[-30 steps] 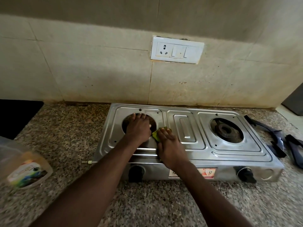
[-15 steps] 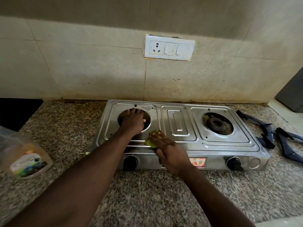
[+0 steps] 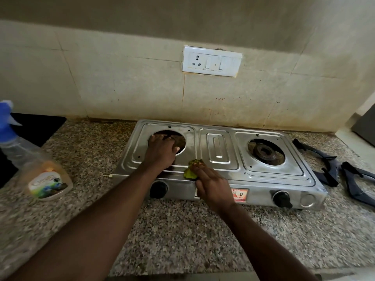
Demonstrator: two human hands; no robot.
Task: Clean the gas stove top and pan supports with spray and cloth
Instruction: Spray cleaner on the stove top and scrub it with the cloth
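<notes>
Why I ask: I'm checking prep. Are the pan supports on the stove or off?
Off. Both pan supports lie on the countertop right of the stove; the right burner sits bare.

Speckled granite surface (image 3: 182,230): steel two-burner gas stove (image 3: 219,147) at back, spray bottle (image 3: 46,179) left, two pan supports (image 3: 328,167) right.

**Words on the bottle and the stove**

The spray bottle (image 3: 40,175) near the left edge of the counter has a label (image 3: 47,184) with a word that starts "Clea". The rest is blurry. The sticker (image 3: 239,194) on the front of the stove (image 3: 263,175) is too blurry to read.
</notes>
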